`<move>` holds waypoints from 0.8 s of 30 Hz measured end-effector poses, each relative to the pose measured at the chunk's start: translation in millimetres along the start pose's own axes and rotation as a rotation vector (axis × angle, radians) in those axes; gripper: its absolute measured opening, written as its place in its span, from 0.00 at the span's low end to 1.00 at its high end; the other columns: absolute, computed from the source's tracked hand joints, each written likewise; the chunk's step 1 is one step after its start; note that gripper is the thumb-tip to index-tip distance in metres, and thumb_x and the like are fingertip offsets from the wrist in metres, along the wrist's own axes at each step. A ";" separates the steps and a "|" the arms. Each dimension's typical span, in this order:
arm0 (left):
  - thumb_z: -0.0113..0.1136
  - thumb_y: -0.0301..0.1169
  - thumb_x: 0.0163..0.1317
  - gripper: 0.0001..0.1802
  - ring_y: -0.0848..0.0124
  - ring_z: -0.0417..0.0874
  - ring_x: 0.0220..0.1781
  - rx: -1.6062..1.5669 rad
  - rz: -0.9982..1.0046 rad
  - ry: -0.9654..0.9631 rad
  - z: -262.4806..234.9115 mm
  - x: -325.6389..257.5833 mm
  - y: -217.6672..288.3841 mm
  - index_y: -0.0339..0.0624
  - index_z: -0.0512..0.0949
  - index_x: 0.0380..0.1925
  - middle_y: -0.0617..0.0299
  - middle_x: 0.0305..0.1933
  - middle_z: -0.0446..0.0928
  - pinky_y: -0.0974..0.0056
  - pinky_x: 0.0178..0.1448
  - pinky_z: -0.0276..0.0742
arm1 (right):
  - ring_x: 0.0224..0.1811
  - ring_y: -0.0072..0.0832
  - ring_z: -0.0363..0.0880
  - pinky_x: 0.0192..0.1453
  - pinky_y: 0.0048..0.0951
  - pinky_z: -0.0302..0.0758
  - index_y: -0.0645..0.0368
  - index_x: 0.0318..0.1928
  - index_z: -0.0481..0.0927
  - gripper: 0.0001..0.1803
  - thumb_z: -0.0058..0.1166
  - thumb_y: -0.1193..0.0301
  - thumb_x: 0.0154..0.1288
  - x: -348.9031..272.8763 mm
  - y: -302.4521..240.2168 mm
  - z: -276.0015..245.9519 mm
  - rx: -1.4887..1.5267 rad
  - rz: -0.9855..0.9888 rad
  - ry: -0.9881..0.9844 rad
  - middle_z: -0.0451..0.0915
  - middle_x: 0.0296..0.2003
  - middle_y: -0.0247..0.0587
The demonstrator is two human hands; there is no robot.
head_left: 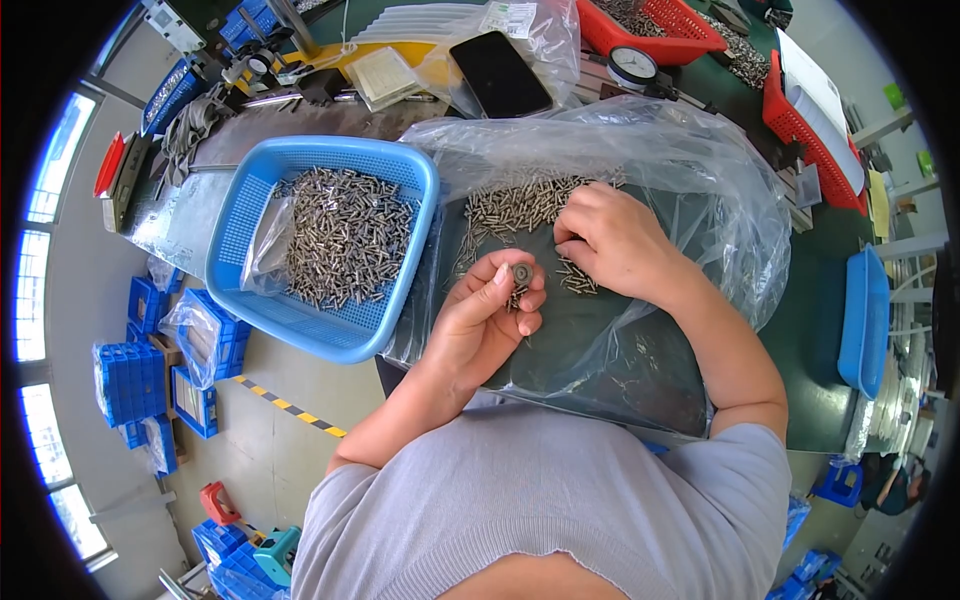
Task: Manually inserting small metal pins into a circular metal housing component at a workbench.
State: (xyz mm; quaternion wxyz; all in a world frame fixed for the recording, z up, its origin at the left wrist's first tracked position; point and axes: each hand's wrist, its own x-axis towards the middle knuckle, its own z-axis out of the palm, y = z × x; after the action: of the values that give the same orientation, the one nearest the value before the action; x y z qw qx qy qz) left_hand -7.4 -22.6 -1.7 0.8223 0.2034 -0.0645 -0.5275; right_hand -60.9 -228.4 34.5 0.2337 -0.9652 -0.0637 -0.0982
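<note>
My left hand [480,318] is closed round a small, round, dark metal piece with a hole in its middle [521,273], pinched near the thumb tip. A few small metal pins [515,298] show below it, between the fingers. Beside the loose pile of pins [515,207], my right hand [612,235] is bent down with thumb and fingers drawn together; whatever is between them is hidden. A smaller cluster of pins [575,280] lies just under its fingertips. Many more pins [350,240] fill the blue plastic basket [425,195] to the left, along with a clear bag [268,245].
Clear plastic sheeting [730,210] covers the green table around the pile. Behind it lie a black phone [500,74] and a dial gauge [632,66]. Red baskets [675,42] stand at the back right. Blue crates [130,380] are stacked on the floor at left.
</note>
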 end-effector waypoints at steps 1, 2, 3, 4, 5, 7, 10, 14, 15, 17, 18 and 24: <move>0.54 0.34 0.66 0.15 0.73 0.67 0.37 0.001 0.002 0.001 -0.2 -0.4 0.0 0.41 0.72 0.50 0.58 0.43 0.69 0.72 0.36 0.67 | 0.39 0.39 0.73 0.43 0.38 0.71 0.58 0.29 0.78 0.06 0.60 0.74 0.48 0.0 -0.2 -0.4 0.001 -0.002 0.000 0.73 0.30 0.40; 0.54 0.34 0.66 0.15 0.73 0.67 0.37 0.001 0.005 0.001 -0.4 -0.7 -0.2 0.41 0.72 0.50 0.58 0.43 0.69 0.72 0.36 0.67 | 0.37 0.38 0.74 0.41 0.36 0.71 0.59 0.30 0.77 0.06 0.60 0.75 0.49 -0.2 -0.3 -1.6 0.052 0.000 0.017 0.73 0.29 0.40; 0.54 0.34 0.66 0.14 0.74 0.67 0.37 -0.001 0.007 0.000 -0.8 -0.4 -0.7 0.41 0.72 0.50 0.58 0.42 0.69 0.72 0.35 0.67 | 0.35 0.36 0.74 0.39 0.34 0.71 0.59 0.30 0.76 0.07 0.60 0.76 0.50 -0.1 -1.0 -3.3 0.102 0.005 0.032 0.73 0.29 0.40; 0.54 0.34 0.66 0.14 0.74 0.67 0.37 -0.001 0.007 0.000 -0.5 -0.2 -0.3 0.41 0.72 0.50 0.58 0.42 0.69 0.72 0.35 0.67 | 0.35 0.36 0.74 0.39 0.34 0.71 0.59 0.30 0.76 0.07 0.60 0.76 0.50 0.3 -4.0 -6.5 0.102 0.005 0.031 0.73 0.29 0.40; 0.54 0.34 0.66 0.13 0.73 0.68 0.37 -0.002 -0.006 0.010 0.3 0.1 0.6 0.41 0.73 0.48 0.58 0.41 0.71 0.71 0.36 0.67 | 0.33 0.34 0.74 0.37 0.32 0.71 0.60 0.30 0.75 0.07 0.60 0.76 0.51 0.9 -10.1 -11.3 0.272 0.071 0.040 0.73 0.28 0.39; 0.54 0.33 0.66 0.12 0.73 0.70 0.36 -0.001 -0.018 0.021 2.0 -0.2 1.6 0.40 0.74 0.46 0.58 0.41 0.73 0.70 0.36 0.68 | 0.31 0.32 0.73 0.36 0.29 0.71 0.60 0.31 0.75 0.07 0.60 0.77 0.53 1.3 -18.4 -13.1 0.443 0.136 0.048 0.72 0.28 0.38; 0.55 0.33 0.66 0.12 0.73 0.72 0.36 0.006 -0.017 0.038 3.8 -0.4 2.1 0.39 0.73 0.45 0.59 0.40 0.74 0.70 0.36 0.69 | 0.30 0.30 0.73 0.34 0.29 0.70 0.60 0.30 0.74 0.08 0.61 0.78 0.52 1.5 -27.1 -9.5 0.449 -0.089 0.154 0.73 0.27 0.36; 0.55 0.33 0.66 0.12 0.74 0.73 0.36 0.023 -0.030 0.045 3.3 -0.4 2.4 0.39 0.73 0.45 0.59 0.39 0.75 0.70 0.36 0.70 | 0.32 0.36 0.73 0.36 0.34 0.71 0.59 0.29 0.75 0.08 0.62 0.73 0.50 2.1 -28.7 -2.9 0.393 -0.151 0.197 0.73 0.26 0.38; 0.55 0.33 0.66 0.12 0.74 0.74 0.36 0.030 -0.030 0.042 2.7 -0.4 2.3 0.39 0.73 0.45 0.60 0.38 0.75 0.70 0.36 0.70 | 0.32 0.37 0.73 0.36 0.34 0.71 0.59 0.29 0.75 0.08 0.62 0.73 0.50 2.5 -29.1 -2.2 0.373 -0.176 0.216 0.73 0.27 0.38; 0.56 0.33 0.66 0.12 0.74 0.74 0.36 0.038 -0.032 0.042 2.0 -0.3 2.6 0.39 0.73 0.45 0.60 0.38 0.75 0.70 0.36 0.70 | 0.32 0.37 0.73 0.36 0.35 0.71 0.59 0.29 0.75 0.08 0.62 0.74 0.49 2.6 -30.5 -1.6 0.354 -0.201 0.234 0.73 0.27 0.38; 0.56 0.33 0.66 0.12 0.74 0.74 0.36 0.046 -0.034 0.041 1.7 -0.3 2.7 0.39 0.73 0.45 0.61 0.38 0.75 0.70 0.36 0.70 | 0.31 0.37 0.73 0.35 0.35 0.72 0.58 0.29 0.75 0.08 0.62 0.74 0.48 2.5 -31.9 -2.2 0.316 -0.221 0.249 0.73 0.27 0.37; 0.56 0.33 0.66 0.11 0.74 0.73 0.36 0.037 -0.029 0.045 2.6 -1.0 2.2 0.40 0.73 0.44 0.61 0.38 0.75 0.69 0.36 0.70 | 0.31 0.36 0.74 0.34 0.34 0.73 0.57 0.29 0.75 0.09 0.63 0.74 0.48 1.3 -36.6 -3.9 0.234 -0.279 0.290 0.74 0.28 0.36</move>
State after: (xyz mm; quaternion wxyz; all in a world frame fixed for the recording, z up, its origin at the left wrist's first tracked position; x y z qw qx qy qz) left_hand -6.8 -21.5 1.6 0.8118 0.2312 -0.0526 -0.5335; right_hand -66.4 -197.8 54.2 0.3348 -0.8891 -0.1733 -0.2594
